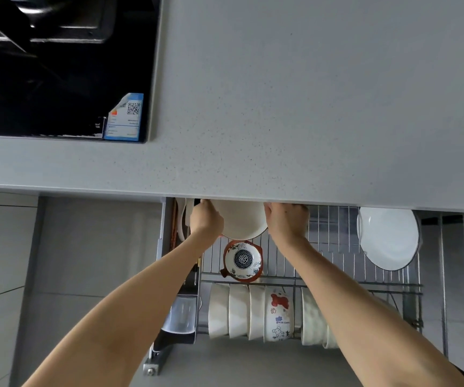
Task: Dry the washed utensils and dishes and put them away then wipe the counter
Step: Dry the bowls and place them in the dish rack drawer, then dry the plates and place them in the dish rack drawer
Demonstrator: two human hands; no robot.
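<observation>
- Grey speckled counter [309, 107] fills the upper view; a black hob [57, 79] is set into it at the left, with a blue-edged sticker [126, 117] on its near corner.
- Below the counter edge a wire rack [336, 247] stands pulled out, loaded with crockery.
- Left grip [207, 217]: fingers curled over the left rim of the cream plate [242, 222]. The fingertips go under the counter lip, so how deep the hold goes cannot be told.
- The plate sits between both grips at the back of the rack, its far part cut off by the counter. Whether it is already seated in the wires is hidden.
- It looks like glazed ceramic, so I judge it stiff, fairly heavy, slick if damp and quick to chip. Opposite rims are the safe hold, as here.
- Right grip [286, 222]: clenched on the plate's right rim, knuckles touching the counter edge.
- A patterned bowl [242, 259] stands just in front of the plate, near enough to be knocked.
- Bowls [250, 311] stand on edge in a row at the front.
- A white plate [388, 237] leans well apart at the right.
- Thin upright things left of the cream plate are too hidden to name.
</observation>
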